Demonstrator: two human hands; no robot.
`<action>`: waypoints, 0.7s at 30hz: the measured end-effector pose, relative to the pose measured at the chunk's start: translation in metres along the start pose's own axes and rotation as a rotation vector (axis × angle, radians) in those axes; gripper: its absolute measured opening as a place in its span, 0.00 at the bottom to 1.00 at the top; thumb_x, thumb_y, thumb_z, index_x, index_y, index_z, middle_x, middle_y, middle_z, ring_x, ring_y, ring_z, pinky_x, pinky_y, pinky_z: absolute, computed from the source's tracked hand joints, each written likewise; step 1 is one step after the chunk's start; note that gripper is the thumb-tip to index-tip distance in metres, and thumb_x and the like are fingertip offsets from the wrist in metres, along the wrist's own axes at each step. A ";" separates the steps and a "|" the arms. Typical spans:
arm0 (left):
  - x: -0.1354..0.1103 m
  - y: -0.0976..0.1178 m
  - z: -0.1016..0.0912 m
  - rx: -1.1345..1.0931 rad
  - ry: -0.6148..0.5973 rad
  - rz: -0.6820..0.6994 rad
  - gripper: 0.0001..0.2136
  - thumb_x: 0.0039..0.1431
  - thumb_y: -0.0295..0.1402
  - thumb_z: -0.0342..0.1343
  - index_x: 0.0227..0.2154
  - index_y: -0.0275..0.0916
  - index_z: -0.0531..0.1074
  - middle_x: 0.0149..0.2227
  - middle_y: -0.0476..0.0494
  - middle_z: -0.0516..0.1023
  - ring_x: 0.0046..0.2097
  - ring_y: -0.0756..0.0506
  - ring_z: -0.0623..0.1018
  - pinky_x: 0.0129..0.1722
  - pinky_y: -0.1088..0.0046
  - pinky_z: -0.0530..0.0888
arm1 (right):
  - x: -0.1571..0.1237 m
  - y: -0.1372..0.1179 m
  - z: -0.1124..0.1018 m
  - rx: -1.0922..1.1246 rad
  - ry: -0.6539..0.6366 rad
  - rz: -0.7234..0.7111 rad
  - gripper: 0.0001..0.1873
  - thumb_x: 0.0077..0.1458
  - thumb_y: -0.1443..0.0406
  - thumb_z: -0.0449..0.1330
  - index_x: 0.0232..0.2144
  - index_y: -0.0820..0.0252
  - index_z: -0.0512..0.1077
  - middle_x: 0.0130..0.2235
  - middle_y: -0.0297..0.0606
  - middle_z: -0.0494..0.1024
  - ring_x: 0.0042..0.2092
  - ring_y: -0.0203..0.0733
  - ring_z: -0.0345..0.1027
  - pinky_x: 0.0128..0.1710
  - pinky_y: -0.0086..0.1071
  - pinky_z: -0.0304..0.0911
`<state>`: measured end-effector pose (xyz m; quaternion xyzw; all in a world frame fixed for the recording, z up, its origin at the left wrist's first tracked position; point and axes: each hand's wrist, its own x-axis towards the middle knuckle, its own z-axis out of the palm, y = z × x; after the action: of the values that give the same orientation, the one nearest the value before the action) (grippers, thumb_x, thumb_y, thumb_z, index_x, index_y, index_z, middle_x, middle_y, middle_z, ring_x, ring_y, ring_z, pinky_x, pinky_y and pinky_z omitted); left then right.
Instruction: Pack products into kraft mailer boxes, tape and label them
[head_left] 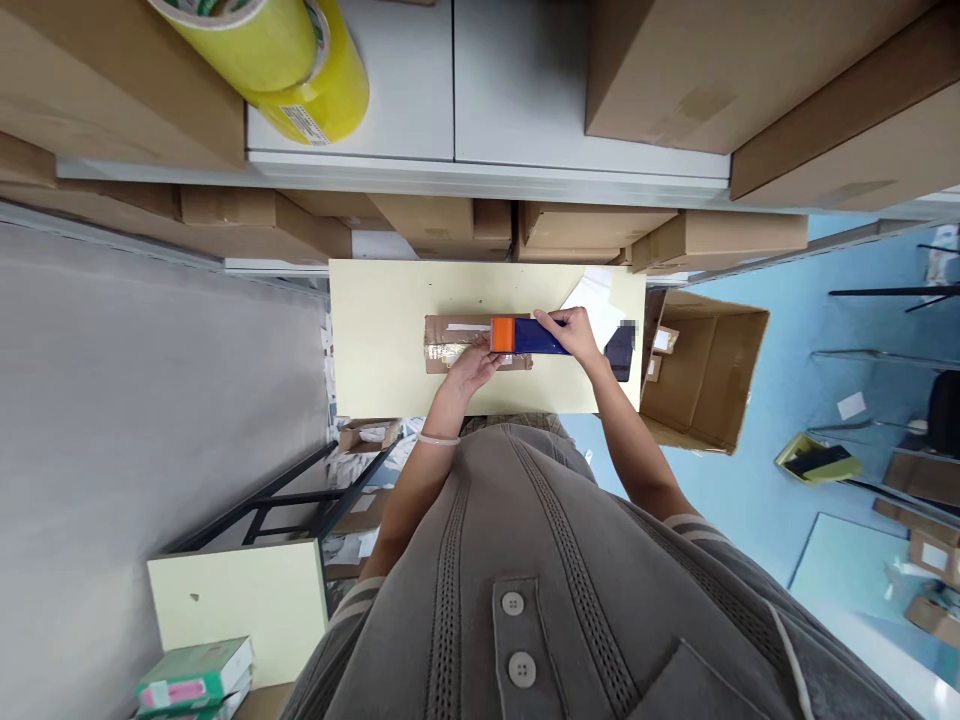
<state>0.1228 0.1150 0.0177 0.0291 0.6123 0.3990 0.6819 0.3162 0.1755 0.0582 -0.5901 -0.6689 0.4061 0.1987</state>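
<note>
Between both hands is a long, narrow dark blue box (536, 338) with an orange end (502, 334). My right hand (574, 332) grips its blue right end, thumb on top. At the orange end, my left hand (474, 366) holds it from below and the near side; some of its fingers are hidden under it. Directly beneath lies a taped brown cardboard parcel (439, 338), partly covered by the blue box and my left hand. The parcel rests on a pale yellow table (375, 340).
White papers (595, 300) and a dark phone-like slab (619, 355) lie at the table's right. An open carton (720, 375) stands beyond that edge. Overhead, a shelf (420, 100) carries yellow tape rolls (330, 95) and cartons (675, 70). More cartons (577, 225) line the table's back.
</note>
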 end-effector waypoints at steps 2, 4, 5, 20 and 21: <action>0.001 -0.002 -0.002 -0.084 -0.059 -0.038 0.05 0.56 0.23 0.57 0.33 0.39 0.73 0.34 0.44 0.80 0.42 0.44 0.80 0.47 0.64 0.77 | 0.001 0.002 0.001 0.016 0.007 0.010 0.38 0.53 0.35 0.49 0.12 0.58 0.51 0.19 0.30 0.47 0.25 0.31 0.41 0.24 0.31 0.42; 0.001 -0.002 -0.005 -0.156 -0.104 -0.069 0.04 0.57 0.24 0.56 0.31 0.39 0.72 0.34 0.45 0.80 0.42 0.46 0.80 0.48 0.65 0.76 | 0.002 0.004 0.002 0.030 0.018 0.016 0.38 0.52 0.35 0.50 0.12 0.58 0.51 0.19 0.30 0.47 0.25 0.31 0.40 0.24 0.31 0.41; 0.001 -0.003 -0.006 -0.181 -0.113 -0.074 0.03 0.58 0.25 0.56 0.30 0.39 0.71 0.34 0.45 0.80 0.41 0.47 0.80 0.48 0.65 0.76 | 0.002 0.005 0.002 0.036 0.021 0.015 0.37 0.53 0.35 0.50 0.12 0.58 0.51 0.19 0.30 0.46 0.25 0.31 0.40 0.24 0.31 0.41; -0.005 0.019 -0.032 0.016 0.169 0.306 0.06 0.44 0.26 0.65 0.28 0.35 0.77 0.31 0.43 0.80 0.36 0.45 0.81 0.45 0.62 0.77 | -0.005 -0.004 0.005 -0.189 0.059 -0.084 0.39 0.58 0.37 0.47 0.11 0.60 0.61 0.16 0.31 0.56 0.23 0.32 0.46 0.26 0.31 0.45; -0.005 0.026 -0.045 0.014 0.200 0.341 0.05 0.45 0.25 0.65 0.28 0.35 0.77 0.32 0.43 0.81 0.36 0.46 0.81 0.45 0.63 0.77 | -0.004 -0.006 0.006 -0.220 0.066 -0.093 0.39 0.59 0.38 0.46 0.11 0.60 0.64 0.16 0.32 0.58 0.23 0.33 0.49 0.26 0.32 0.46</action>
<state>0.0716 0.1095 0.0248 0.0974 0.6662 0.5053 0.5399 0.3087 0.1702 0.0604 -0.5898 -0.7290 0.3010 0.1734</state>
